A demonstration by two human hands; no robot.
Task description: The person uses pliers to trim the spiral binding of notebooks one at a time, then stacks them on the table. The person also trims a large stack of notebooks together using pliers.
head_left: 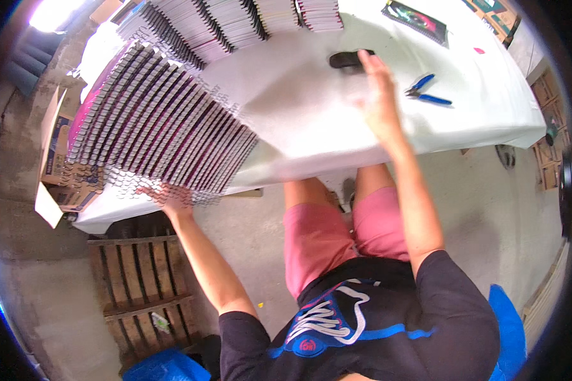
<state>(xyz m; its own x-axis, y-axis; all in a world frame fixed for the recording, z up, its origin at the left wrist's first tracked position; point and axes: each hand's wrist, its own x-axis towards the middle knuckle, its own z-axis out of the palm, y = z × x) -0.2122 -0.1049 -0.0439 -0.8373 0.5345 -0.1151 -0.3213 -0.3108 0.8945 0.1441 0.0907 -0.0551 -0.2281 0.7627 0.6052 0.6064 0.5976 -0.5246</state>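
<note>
Left hand (177, 199) seems steadying ten-o'clock coil-bound books (156, 117), needing support next; finger pinch, there or in right hand (381, 98), I cannot tell.

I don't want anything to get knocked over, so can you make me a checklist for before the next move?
1. Left hand at the near end of the coil-bound stack: ok.
2. Right hand gripping the black object: cannot tell, the hand is blurred.
3. Blue-handled pliers resting on the white-covered table: ok.
4. Pliers' handles together: not ok, they are spread.
5. Dark-covered notebook lying on the table: ok.
</note>
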